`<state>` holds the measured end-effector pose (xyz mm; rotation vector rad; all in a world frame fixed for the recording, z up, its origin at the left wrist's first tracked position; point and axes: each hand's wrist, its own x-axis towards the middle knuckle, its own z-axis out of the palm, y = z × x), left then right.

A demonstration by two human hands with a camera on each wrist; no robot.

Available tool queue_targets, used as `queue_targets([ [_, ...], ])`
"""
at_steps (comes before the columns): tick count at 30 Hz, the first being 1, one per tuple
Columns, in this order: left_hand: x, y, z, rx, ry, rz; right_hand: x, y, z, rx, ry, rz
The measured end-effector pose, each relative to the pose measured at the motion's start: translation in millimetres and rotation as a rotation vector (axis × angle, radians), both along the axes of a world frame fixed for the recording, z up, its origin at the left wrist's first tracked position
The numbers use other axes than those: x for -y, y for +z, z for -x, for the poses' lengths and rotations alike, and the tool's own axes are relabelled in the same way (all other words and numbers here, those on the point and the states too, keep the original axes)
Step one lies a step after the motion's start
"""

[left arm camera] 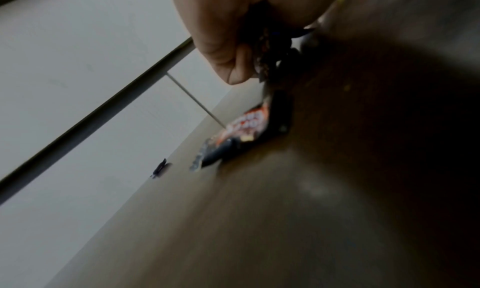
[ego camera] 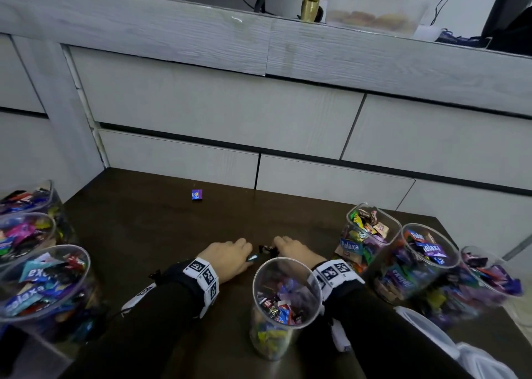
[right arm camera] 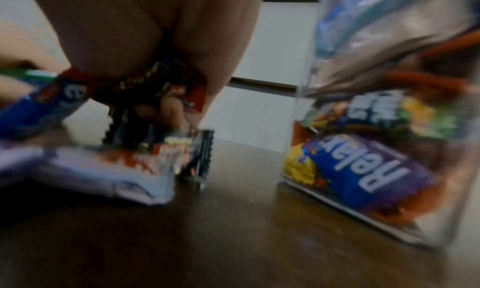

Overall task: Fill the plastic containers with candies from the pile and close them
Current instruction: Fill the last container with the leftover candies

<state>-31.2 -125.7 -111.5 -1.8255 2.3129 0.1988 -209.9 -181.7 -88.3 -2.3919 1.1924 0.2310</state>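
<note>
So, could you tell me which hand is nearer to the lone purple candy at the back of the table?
Left. The left hand lies below the purple candy, slightly rightward; the right hand is farther right.

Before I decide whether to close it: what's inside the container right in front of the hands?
The front container holds mixed wrapped candies, piled partway up with its upper part bare. No lid is on it. Its wall blurs what lies at the very bottom.
</note>
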Motion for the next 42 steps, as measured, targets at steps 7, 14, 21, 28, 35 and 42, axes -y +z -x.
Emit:
queue_targets([
  [7,-20,24,-10,-0.458,0.365,0.133,-25,35,33,0.364,-0.136,0.145],
  [14,-26,65,7,-0.962,0.524,0.449,-40,71,43,0.583,-0.195,0.343],
  [21,-32,117,30,-1.126,0.460,0.597,-56,109,42,0.707,-0.175,0.484],
  [28,-53,120,67,-1.261,0.362,0.569,-78,115,39,0.722,-0.167,0.496],
  [35,-73,95,82,-1.181,0.278,0.521,-82,113,51,0.716,-0.255,0.470],
  [42,-80,99,83,-1.001,0.145,0.444,-78,115,61,0.709,-0.288,0.490],
])
